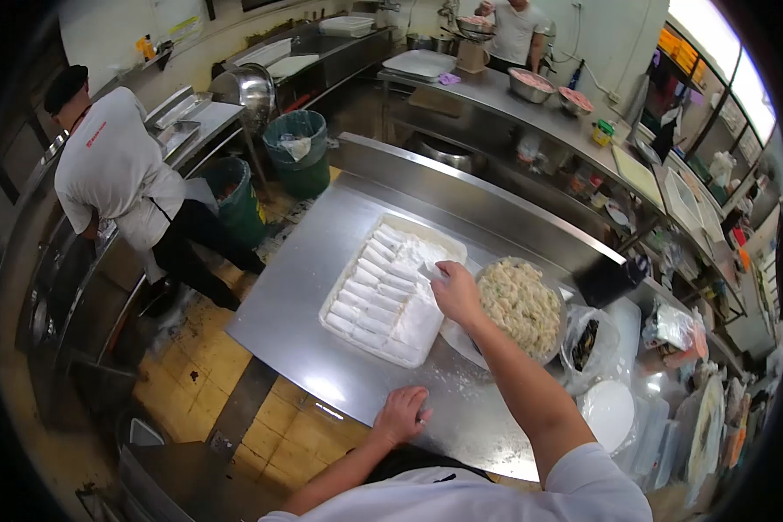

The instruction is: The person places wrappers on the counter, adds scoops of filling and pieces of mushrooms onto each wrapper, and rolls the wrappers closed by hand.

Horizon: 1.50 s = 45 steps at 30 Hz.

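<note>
On the steel table, a white tray (346, 330) holds several flour-dusted white rolls (370, 287) in a row along its left side, with loose white powder (422, 313) on its right. My right hand (455, 290) is over the tray's right part, fingers closed on a small flat pale piece (429, 271) whose kind I cannot make out. Beside it stands a large round bowl of chunky pale filling (520, 306) with green flecks. My left hand (400, 416) is curled at the table's near edge; something small and greyish shows by its fingers, too little to name.
A dark container (612, 280), a plastic bag (590, 344) with dark contents and a white round lid (606, 416) are on the right. One co-worker (126, 165) stands left near green bins (296, 152); another person (519, 35) is behind the back counter with meat bowls (531, 85).
</note>
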Each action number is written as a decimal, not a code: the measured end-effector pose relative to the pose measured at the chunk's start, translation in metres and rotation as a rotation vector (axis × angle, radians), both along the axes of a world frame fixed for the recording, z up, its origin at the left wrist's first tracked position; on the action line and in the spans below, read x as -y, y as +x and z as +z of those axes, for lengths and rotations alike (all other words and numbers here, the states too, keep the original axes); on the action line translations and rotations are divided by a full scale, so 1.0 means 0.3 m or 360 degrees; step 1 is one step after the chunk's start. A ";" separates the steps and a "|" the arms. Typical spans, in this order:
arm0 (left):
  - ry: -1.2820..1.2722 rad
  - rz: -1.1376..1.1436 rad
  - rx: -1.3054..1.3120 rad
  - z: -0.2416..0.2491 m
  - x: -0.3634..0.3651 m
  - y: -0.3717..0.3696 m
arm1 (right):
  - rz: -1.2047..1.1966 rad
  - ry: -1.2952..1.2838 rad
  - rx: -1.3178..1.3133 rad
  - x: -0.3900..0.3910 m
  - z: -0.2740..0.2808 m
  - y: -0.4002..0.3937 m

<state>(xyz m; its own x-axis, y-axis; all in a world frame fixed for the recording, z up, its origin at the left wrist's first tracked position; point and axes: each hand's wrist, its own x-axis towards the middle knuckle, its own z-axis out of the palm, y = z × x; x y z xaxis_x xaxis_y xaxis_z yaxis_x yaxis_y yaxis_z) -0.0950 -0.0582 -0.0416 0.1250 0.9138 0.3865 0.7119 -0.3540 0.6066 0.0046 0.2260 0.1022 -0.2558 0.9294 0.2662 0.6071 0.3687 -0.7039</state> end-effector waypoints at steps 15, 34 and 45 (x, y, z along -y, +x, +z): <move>-0.0129 -0.0062 0.0065 0.023 -0.006 -0.019 | 0.0206 -0.0054 0.0771 -0.176 -0.130 -0.202; -0.0087 -0.0444 -0.0052 0.019 0.000 -0.032 | -0.0545 -0.0328 0.0320 1.044 -0.288 0.433; 0.0004 -0.0873 0.0218 -0.005 -0.020 0.338 | -0.0911 -0.0137 0.0226 1.186 -0.199 0.704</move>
